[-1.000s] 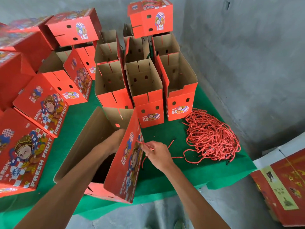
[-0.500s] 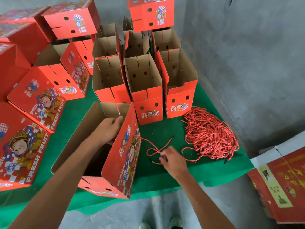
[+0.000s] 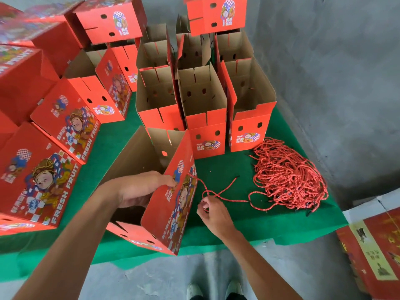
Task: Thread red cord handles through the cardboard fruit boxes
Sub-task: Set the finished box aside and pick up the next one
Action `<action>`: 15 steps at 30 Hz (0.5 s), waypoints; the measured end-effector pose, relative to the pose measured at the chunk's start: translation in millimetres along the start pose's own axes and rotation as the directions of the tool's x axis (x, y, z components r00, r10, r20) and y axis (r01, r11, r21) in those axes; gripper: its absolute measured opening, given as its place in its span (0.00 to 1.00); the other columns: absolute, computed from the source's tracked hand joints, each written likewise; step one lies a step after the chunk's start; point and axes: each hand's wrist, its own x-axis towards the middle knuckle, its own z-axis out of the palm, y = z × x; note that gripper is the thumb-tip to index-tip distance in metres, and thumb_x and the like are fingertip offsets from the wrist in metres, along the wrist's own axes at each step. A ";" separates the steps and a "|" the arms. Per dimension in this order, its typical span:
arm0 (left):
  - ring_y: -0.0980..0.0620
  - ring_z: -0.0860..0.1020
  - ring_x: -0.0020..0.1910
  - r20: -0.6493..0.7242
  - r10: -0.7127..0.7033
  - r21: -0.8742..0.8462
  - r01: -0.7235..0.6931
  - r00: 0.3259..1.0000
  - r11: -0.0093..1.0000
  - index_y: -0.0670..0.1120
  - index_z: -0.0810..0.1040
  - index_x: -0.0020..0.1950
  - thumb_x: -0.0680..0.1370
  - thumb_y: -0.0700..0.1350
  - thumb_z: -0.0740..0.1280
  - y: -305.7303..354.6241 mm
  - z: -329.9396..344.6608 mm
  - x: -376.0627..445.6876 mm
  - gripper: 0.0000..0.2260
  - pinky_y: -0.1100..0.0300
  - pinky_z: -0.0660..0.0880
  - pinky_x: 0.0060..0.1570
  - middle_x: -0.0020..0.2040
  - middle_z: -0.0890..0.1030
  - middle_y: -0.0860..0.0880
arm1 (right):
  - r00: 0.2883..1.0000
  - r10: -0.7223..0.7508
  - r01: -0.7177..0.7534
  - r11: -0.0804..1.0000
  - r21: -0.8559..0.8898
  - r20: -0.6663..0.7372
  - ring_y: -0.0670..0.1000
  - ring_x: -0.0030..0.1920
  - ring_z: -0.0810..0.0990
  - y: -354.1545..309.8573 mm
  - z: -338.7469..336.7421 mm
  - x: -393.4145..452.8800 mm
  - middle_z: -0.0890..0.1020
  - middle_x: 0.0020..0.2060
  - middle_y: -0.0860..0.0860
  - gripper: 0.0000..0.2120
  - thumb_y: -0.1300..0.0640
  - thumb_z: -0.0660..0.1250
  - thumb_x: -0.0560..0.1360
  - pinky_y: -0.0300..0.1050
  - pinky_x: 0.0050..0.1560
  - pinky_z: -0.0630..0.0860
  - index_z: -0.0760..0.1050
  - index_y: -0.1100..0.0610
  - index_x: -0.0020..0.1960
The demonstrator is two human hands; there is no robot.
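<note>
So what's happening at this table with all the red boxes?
A person is fitting cord handles to fruit boxes. The left hand grips the top edge of an open box, while the right hand pinches a red cord that runs from that box's side. A pile of cords lies on the green table.

Head-worn view, forward and downward

Printed red cardboard fruit boxes, brown and matt inside, are seen on green felt-like cloth beside twisted red cord.
</note>
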 end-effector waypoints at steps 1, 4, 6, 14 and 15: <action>0.48 0.84 0.57 -0.007 -0.011 -0.015 0.011 1.000 1.000 0.49 0.75 0.68 0.81 0.60 0.63 -1.4 1.0 -1.7 0.21 0.50 0.79 0.61 0.58 0.86 0.49 | 0.999 0.041 -0.044 0.970 0.238 0.020 0.48 0.46 0.83 -11.9 -4.0 -4.1 0.84 0.44 0.52 0.06 0.56 0.67 0.81 0.48 0.50 0.80 0.78 0.59 0.50; 0.49 0.85 0.55 -0.053 -0.040 -0.073 0.036 0.998 0.997 0.51 0.74 0.69 0.79 0.64 0.63 -1.5 4.5 -5.3 0.24 0.56 0.82 0.52 0.56 0.86 0.50 | 0.989 0.148 -0.110 0.744 0.660 -0.002 0.46 0.37 0.81 -43.4 -9.6 -18.8 0.85 0.39 0.54 0.03 0.60 0.70 0.79 0.43 0.38 0.78 0.79 0.57 0.47; 0.49 0.85 0.56 -0.087 -0.044 -0.106 0.034 0.995 0.994 0.53 0.75 0.69 0.77 0.68 0.63 -1.5 7.5 -6.4 0.27 0.52 0.81 0.57 0.58 0.86 0.51 | 0.983 0.182 -0.132 0.683 0.718 0.008 0.43 0.36 0.81 -58.0 -8.0 -26.8 0.86 0.38 0.52 0.04 0.60 0.72 0.79 0.35 0.38 0.74 0.83 0.54 0.45; 0.50 0.84 0.59 -0.152 -0.016 -0.083 0.003 0.988 0.997 0.57 0.77 0.68 0.71 0.76 0.62 -9.8 9.5 -10.1 0.34 0.44 0.72 0.69 0.60 0.85 0.53 | 0.969 0.217 -0.217 0.522 0.825 0.118 0.46 0.31 0.71 -89.2 -2.8 -43.0 0.86 0.40 0.61 0.06 0.62 0.69 0.77 0.41 0.34 0.69 0.83 0.59 0.43; 0.50 0.84 0.59 -0.151 -0.014 -0.081 0.002 0.989 0.997 0.57 0.76 0.69 0.71 0.77 0.62 -10.3 10.5 -9.9 0.34 0.44 0.73 0.69 0.60 0.85 0.53 | 0.968 0.225 -0.220 0.522 0.824 0.115 0.48 0.31 0.72 -91.6 -4.2 -43.3 0.86 0.40 0.62 0.05 0.63 0.69 0.76 0.44 0.35 0.70 0.83 0.60 0.43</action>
